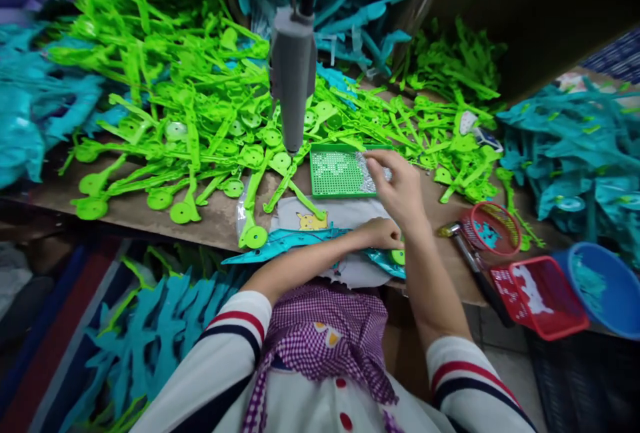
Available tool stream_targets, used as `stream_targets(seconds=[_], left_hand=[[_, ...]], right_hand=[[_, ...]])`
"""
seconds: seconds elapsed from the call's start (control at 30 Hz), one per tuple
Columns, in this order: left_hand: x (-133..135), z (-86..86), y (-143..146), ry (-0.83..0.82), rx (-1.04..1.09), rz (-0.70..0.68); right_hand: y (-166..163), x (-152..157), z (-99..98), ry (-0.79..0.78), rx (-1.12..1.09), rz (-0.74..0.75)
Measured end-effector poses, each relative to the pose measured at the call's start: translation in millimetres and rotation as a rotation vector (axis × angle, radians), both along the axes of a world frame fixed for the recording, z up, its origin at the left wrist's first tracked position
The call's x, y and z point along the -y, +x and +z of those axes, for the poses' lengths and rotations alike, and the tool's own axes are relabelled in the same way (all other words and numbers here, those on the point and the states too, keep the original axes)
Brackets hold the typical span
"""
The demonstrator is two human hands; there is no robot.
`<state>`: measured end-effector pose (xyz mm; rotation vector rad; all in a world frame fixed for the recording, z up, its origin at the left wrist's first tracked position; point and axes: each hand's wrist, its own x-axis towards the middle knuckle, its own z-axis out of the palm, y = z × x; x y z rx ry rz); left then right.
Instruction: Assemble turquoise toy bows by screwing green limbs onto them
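Observation:
My right hand (397,186) reaches over the near right corner of a green tray (336,172) filled with small silvery screws, its fingertips pinched at the screws. What they hold is too small to name. My left hand (381,233) is closed and rests on a teal plastic part (290,241) that lies across a white cloth (345,214) with a yellow cartoon figure. A grey electric screwdriver (293,80) hangs just left of the tray, above the bench.
A big heap of bright green plastic parts (200,106) covers the wooden bench (210,216). Teal parts (575,153) pile up at right, left and below. A red sieve (493,228), red basket (540,294), blue bowl (603,290) and a hammer (465,253) sit at right.

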<state>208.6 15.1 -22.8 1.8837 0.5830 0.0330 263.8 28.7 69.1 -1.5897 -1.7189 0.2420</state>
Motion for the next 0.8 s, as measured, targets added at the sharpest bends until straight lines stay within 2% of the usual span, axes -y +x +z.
stream_targets(seconds=[0.1, 0.13, 0.2, 0.3, 0.47, 0.67, 0.8], left_hand=[[-0.8, -6.1, 1.5, 0.048, -0.062, -0.089], [-1.2, -7.9, 2.5, 0.063, -0.071, -0.100], [-1.7, -11.1, 4.0, 0.068, -0.061, -0.087], [-1.2, -13.6, 3.8, 0.050, -0.039, -0.066], [1.1, -8.9, 1.3, 0.061, -0.046, -0.069], [2.4, -1.7, 4.1, 0.111, -0.112, -0.103], [-1.2, -2.3, 4.7, 0.079, -0.121, -0.102]], right_hand=[[67.5, 22.6, -43.1, -0.097, 0.174, -0.307], [89.5, 32.0, -58.6, -0.157, 0.222, -0.357], [123.1, 48.8, -85.7, -0.260, 0.291, -0.353], [140.0, 61.4, -111.1, -0.310, 0.354, -0.341], [127.0, 60.4, -121.7, -0.270, 0.429, -0.359], [122.9, 62.4, -124.9, -0.292, 0.305, -0.409], [123.9, 62.4, -124.1, -0.322, 0.225, -0.418]])
